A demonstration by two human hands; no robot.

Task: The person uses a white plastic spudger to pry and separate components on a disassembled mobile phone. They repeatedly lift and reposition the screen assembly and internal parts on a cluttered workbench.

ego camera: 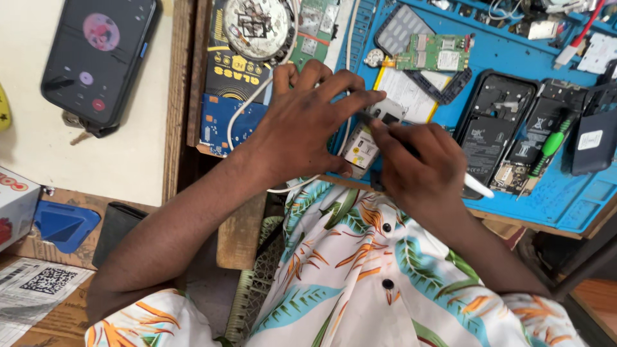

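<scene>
Small white-and-grey phone part with a metal shield (364,146), flat on the near edge of the blue silicone repair mat (565,199), on the bench.

Left hand (302,125): spread over the part's left side, fingers (352,103) splayed wide, tips pressing down on and around it; thumb at its near edge. Not closed round it.

Right hand (418,167): just right of the part, fingers curled shut around a thin white-handled tool (479,186); tool tip hidden where the two hands meet over the part.

White cable (241,106): loops out from under the left hand, left of the part.

Beyond the part, on the mat: green circuit board (434,53). Right of the part: two opened black phone bodies (495,125), then a green-handled screwdriver (549,144).

Far left of the part, off the mat: black smartphone with lit screen (96,58) on a pale surface. Beyond the left hand: round white-and-metal disc (257,26) on a black-and-yellow printed pad (228,77).

Near side: floral shirt (360,276).
</scene>
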